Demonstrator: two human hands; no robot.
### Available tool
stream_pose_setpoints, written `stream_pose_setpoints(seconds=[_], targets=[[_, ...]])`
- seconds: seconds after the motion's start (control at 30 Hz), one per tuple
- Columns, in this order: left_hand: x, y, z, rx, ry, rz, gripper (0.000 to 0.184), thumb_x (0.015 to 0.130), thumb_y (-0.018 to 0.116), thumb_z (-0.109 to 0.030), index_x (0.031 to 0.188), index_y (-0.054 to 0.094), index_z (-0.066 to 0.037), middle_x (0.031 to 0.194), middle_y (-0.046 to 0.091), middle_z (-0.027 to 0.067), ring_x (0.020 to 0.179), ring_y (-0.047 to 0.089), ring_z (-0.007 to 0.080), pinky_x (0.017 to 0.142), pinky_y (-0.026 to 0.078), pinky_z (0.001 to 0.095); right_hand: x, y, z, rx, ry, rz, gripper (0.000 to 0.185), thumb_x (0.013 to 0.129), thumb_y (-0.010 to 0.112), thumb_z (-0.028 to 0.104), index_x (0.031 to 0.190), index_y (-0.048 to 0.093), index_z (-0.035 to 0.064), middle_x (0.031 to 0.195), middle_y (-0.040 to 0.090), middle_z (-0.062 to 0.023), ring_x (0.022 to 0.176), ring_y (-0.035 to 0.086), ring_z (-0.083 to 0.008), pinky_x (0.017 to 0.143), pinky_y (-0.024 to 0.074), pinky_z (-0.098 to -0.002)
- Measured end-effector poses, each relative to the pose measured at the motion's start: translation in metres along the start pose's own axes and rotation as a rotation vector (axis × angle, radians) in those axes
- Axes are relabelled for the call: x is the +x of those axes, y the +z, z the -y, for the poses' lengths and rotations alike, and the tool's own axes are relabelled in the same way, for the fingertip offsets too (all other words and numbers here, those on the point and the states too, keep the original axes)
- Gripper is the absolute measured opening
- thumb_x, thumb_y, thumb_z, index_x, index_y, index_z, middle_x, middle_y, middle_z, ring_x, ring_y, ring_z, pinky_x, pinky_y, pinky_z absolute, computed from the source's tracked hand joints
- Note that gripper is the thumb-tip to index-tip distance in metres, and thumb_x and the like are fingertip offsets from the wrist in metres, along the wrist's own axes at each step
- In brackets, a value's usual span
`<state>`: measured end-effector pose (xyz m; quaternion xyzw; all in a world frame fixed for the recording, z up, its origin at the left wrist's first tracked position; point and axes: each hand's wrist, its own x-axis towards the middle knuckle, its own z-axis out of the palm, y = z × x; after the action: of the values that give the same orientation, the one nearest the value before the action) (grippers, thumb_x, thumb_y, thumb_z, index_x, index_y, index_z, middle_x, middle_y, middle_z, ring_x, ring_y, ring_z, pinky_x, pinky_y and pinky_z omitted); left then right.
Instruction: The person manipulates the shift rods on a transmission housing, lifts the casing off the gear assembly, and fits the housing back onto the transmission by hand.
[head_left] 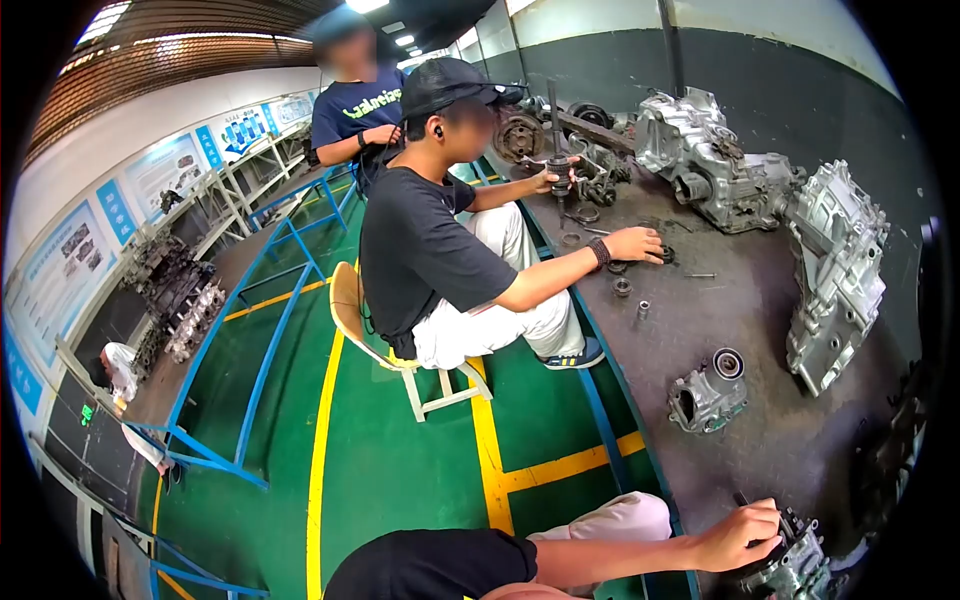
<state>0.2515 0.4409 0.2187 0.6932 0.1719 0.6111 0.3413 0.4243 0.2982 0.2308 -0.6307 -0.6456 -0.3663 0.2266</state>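
My left hand (742, 536) reaches in from the bottom over the bench, its fingers bent together. It rests at the near side of a silvery metal assembly (800, 562) with dark parts on top. A short dark stick-like end (740, 498) shows just above the knuckles; what the fingers grip is mostly hidden. My right hand is out of view. Further up the bench lies a small cast-metal housing (706, 400) with a round bearing ring (728, 364) at its top.
A seated co-worker (430, 230) holds a gear shaft (557, 175) upright and touches small rings on the bench (640, 350). Another person (350, 110) stands behind. Large gearbox casings (838, 275) line the wall side. A small metal sleeve (643, 310) stands on the bench.
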Motion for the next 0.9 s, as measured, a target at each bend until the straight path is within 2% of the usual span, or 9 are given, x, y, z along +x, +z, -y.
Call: stream_pose_setpoints(seconds=[0.1, 0.17, 0.23, 0.3, 0.37, 0.4, 0.43, 0.5, 0.9], targets=[[0.003, -0.003, -0.004, 0.016, 0.030, -0.017, 0.028, 0.090, 0.065, 0.000, 0.070, 0.045, 0.003, 0.073, 0.047, 0.0136, 0.076, 0.046, 0.0311, 0.071, 0.040, 0.0423, 0.007, -0.003, 0.004, 0.033, 0.031, 0.077, 0.009, 0.088, 0.078, 0.016, 0.094, 0.071, 0.0136, 0.080, 0.066, -0.0013, 0.075, 0.062, -0.0221, 0.083, 0.0412, -0.0451], [0.004, -0.007, -0.002, 0.038, 0.053, 0.022, 0.028, 0.090, 0.064, 0.001, 0.069, 0.046, 0.002, 0.075, 0.049, 0.0130, 0.076, 0.048, 0.0309, 0.072, 0.042, 0.0414, 0.031, -0.018, 0.016, -0.060, -0.066, -0.019, 0.027, 0.094, 0.076, 0.036, 0.096, 0.071, 0.0094, 0.071, 0.064, -0.0026, 0.059, 0.059, -0.0204, 0.059, 0.0442, -0.0346], [0.004, -0.006, 0.000, 0.034, 0.053, 0.013, 0.028, 0.090, 0.065, 0.000, 0.069, 0.047, 0.002, 0.075, 0.052, 0.0121, 0.075, 0.050, 0.0309, 0.072, 0.042, 0.0416, 0.023, -0.014, 0.016, -0.102, -0.020, 0.022, 0.025, 0.094, 0.076, 0.035, 0.093, 0.072, 0.0103, 0.072, 0.061, -0.0003, 0.064, 0.055, -0.0175, 0.073, 0.0377, -0.0333], [0.005, -0.008, -0.005, 0.039, 0.021, 0.014, 0.027, 0.090, 0.067, 0.000, 0.069, 0.050, 0.002, 0.075, 0.056, 0.0116, 0.074, 0.053, 0.0302, 0.070, 0.044, 0.0407, 0.007, -0.006, 0.011, -0.065, 0.039, 0.093, 0.024, 0.095, 0.075, 0.036, 0.096, 0.073, 0.0115, 0.079, 0.064, -0.0007, 0.073, 0.059, -0.0185, 0.087, 0.0356, -0.0368], [0.005, -0.007, -0.005, 0.040, 0.017, 0.003, 0.024, 0.089, 0.068, -0.001, 0.070, 0.053, 0.002, 0.076, 0.059, 0.0114, 0.075, 0.054, 0.0296, 0.069, 0.045, 0.0397, 0.007, -0.004, 0.010, -0.031, 0.016, 0.045, 0.025, 0.095, 0.074, 0.037, 0.102, 0.075, 0.0132, 0.083, 0.068, 0.0004, 0.072, 0.058, -0.0165, 0.085, 0.0360, -0.0354], [0.006, -0.006, -0.005, 0.042, 0.025, 0.010, 0.023, 0.089, 0.068, -0.001, 0.070, 0.055, 0.002, 0.076, 0.060, 0.0114, 0.076, 0.055, 0.0293, 0.069, 0.046, 0.0394, 0.005, -0.002, 0.011, 0.000, 0.000, 0.008, 0.023, 0.093, 0.071, 0.011, 0.115, 0.067, 0.0029, 0.090, 0.067, -0.0097, 0.080, 0.062, -0.0243, 0.085, 0.0465, -0.0404], [0.006, -0.007, -0.005, 0.046, 0.032, 0.016, 0.022, 0.088, 0.068, -0.001, 0.071, 0.056, 0.002, 0.077, 0.060, 0.0114, 0.076, 0.055, 0.0291, 0.069, 0.046, 0.0392, 0.002, 0.000, 0.012, -0.016, 0.003, 0.018, 0.023, 0.093, 0.071, 0.011, 0.115, 0.067, 0.0029, 0.090, 0.067, -0.0097, 0.080, 0.062, -0.0243, 0.085, 0.0465, -0.0404], [0.006, -0.009, -0.006, 0.060, 0.024, 0.023, 0.023, 0.089, 0.069, -0.002, 0.070, 0.056, 0.001, 0.076, 0.060, 0.0109, 0.075, 0.055, 0.0291, 0.070, 0.046, 0.0390, -0.005, -0.002, 0.012, 0.068, 0.133, 0.142, 0.024, 0.091, 0.072, 0.008, 0.114, 0.068, 0.0026, 0.102, 0.070, -0.0099, 0.092, 0.063, -0.0269, 0.095, 0.0411, -0.0417], [0.007, -0.011, -0.005, 0.075, 0.027, 0.028, 0.023, 0.088, 0.070, -0.003, 0.070, 0.057, 0.001, 0.077, 0.061, 0.0105, 0.075, 0.056, 0.0286, 0.069, 0.047, 0.0383, 0.004, -0.007, 0.015, 0.100, 0.123, 0.055, 0.022, 0.086, 0.076, 0.000, 0.107, 0.070, 0.0032, 0.099, 0.070, -0.0093, 0.086, 0.064, -0.0252, 0.092, 0.0406, -0.0418]])
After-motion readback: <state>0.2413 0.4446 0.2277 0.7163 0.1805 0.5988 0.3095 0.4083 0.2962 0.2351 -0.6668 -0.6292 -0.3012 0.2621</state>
